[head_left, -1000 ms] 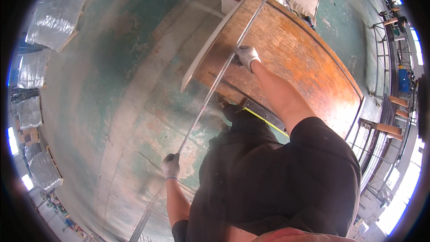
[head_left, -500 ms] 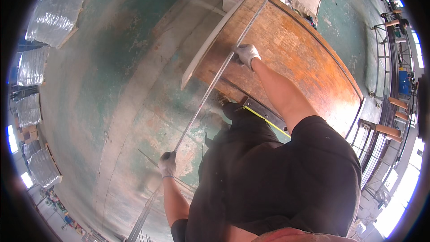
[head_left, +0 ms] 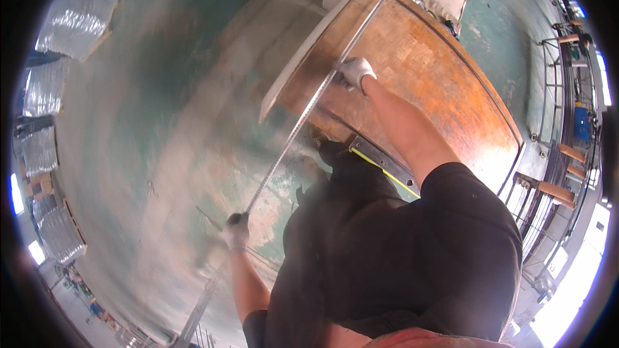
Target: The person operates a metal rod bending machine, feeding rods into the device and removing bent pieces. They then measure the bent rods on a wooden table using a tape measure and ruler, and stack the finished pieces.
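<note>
A long, thin, silvery strip (head_left: pixel 298 126) with evenly spaced dark marks runs slantwise from the far part of a worn wooden tabletop (head_left: pixel 412 58) out past its near left edge. Its near end is pinched in my left hand (head_left: pixel 236 231), which wears a pale work glove and hangs over the floor. Farther along, over the tabletop, my gloved right hand (head_left: pixel 354 74) has its fingers closed at the strip. The right palm and part of its fingers are hidden.
A dark metal bar (head_left: pixel 393 171) with a yellow strip (head_left: pixel 380 166) lies along the table's near edge, against my body. A pale rail (head_left: pixel 290 84) edges its left side. Wrapped stacks (head_left: pixel 84 13) stand at far left; racks with cylindrical rollers (head_left: pixel 556 192) stand at right.
My left hand has moved slightly left and up with the strip's near end. My right hand stays at nearly the same place on the strip, turned a little.
</note>
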`<state>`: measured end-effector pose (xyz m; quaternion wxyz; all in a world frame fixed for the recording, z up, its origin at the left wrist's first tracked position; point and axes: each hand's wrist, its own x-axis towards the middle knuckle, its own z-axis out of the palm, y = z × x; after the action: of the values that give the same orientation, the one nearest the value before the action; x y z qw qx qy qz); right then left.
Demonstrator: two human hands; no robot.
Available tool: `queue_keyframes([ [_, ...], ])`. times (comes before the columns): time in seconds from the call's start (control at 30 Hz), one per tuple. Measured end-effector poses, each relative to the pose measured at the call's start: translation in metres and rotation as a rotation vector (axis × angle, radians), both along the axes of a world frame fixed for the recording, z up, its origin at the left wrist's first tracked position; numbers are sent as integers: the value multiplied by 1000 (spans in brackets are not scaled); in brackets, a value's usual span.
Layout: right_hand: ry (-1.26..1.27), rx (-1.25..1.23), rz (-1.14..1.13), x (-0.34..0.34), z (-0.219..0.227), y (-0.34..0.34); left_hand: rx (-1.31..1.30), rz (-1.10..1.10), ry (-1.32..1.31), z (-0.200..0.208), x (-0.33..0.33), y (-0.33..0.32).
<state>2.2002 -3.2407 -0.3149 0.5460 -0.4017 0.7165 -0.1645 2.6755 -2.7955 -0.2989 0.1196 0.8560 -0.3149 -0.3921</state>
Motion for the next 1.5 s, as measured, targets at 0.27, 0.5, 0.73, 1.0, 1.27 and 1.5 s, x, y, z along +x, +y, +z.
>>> queue_keyframes([
  [0.27, -101, 39, -59, -4, -8, 3, 31, -22, -66, 13, 0, -19],
  [0.5, -108, 57, -55, 0, -6, -1, 9, 65, 4, 8, -6, -14],
  [0.73, -91, 82, -49, 0, -6, -3, 51, -8, -90, 4, 0, -18],
  [1.0, -65, 81, -61, 4, 3, -2, 140, -8, -127, 17, 0, -37],
  [1.27, 35, 38, -15, 7, 15, -1, 79, -59, -156, 17, 1, -37],
  [1.5, 18, 79, 4, 2, 11, -3, 47, -54, -128, 24, 0, -44],
])
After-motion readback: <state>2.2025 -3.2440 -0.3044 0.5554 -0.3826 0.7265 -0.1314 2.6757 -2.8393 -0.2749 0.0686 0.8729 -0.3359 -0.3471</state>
